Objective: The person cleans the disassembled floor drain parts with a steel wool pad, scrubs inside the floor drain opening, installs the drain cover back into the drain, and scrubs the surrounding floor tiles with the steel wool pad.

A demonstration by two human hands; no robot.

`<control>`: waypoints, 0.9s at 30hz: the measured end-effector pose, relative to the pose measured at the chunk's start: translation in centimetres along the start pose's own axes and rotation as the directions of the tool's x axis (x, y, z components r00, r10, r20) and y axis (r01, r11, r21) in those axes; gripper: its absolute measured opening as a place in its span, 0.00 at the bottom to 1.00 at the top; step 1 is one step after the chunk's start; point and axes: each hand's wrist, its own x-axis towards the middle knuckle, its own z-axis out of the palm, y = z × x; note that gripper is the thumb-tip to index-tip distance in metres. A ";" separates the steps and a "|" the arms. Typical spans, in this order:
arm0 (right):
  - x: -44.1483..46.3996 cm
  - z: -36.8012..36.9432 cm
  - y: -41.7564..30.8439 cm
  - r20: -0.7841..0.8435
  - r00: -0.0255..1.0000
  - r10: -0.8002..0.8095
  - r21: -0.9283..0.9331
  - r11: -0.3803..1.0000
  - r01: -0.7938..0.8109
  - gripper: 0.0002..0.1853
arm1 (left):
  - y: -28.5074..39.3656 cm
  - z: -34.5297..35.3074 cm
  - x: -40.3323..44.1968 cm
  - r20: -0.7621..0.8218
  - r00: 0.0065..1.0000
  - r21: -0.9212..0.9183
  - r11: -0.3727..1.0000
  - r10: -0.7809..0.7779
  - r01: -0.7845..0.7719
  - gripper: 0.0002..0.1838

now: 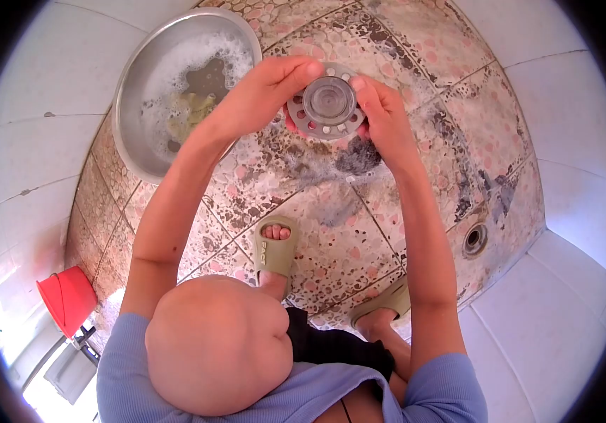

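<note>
Both hands hold a round metal floor drain strainer (329,101) above the tiled floor. It has a ring of holes around its rim and a raised round cap in the middle. My left hand (272,84) grips its left edge, with the thumb on top. On the opposite edge, my right hand (385,116) is closed, thumb also on top. Most of the fingers are hidden beneath the metal. Just below my right hand, a dark grey, wet-looking patch (359,156) lies on the floor; what it is, I cannot tell.
A metal basin (128,116) of sudsy water stands at left, a yellowish crumpled item (188,113) inside. A round drain opening (475,241) is in the floor at right. A red bucket (68,299) stands lower left. White tiled walls (564,127) enclose the stained floor.
</note>
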 end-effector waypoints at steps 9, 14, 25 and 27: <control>0.4 3.1 4.0 -0.514 0.832 -0.209 0.042 0.963 0.268 0.17 | 0.0 6.3 -1.2 -0.403 0.884 -0.463 0.886 -0.235 0.024 0.19; -0.4 5.2 2.9 -0.651 0.759 0.000 0.241 0.949 0.206 0.14 | -1.2 9.1 -1.8 -0.506 0.851 -0.382 0.921 -0.140 -0.076 0.13; -0.8 1.1 3.4 -0.428 0.892 -0.142 -0.078 0.990 0.121 0.19 | -1.8 6.9 -2.3 -0.389 0.918 -0.133 0.991 -0.083 0.034 0.13; -0.9 1.5 3.2 -0.451 0.859 -0.240 -0.173 0.968 0.180 0.20 | -1.7 6.9 -2.5 -0.398 0.911 -0.207 0.978 -0.105 0.022 0.15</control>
